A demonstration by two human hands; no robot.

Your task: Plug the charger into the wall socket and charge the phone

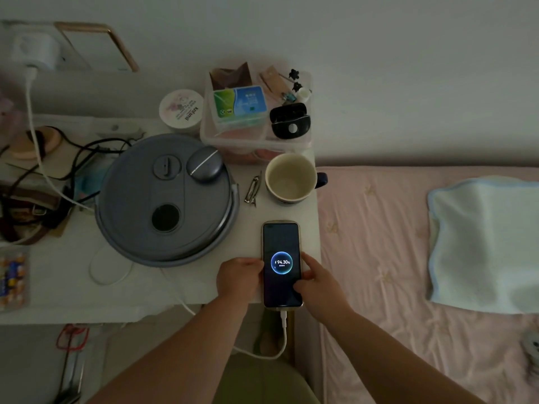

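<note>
head view: phone already charging

charger (35, 53) sits in the wall socket, its white cable (284, 336) plugged into the phone (281, 263). the dark screen shows a charging ring at 94.30%, so little seems left but letting go. left hand (239, 277) and right hand (316, 279) clamp its sides at the table's (58, 293) front right corner.

Head view, steeply down over table (58, 298)

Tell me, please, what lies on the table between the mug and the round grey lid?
In the head view, a metal hair clip lies between the mug and the grey lid; otherwise bare table.
</note>
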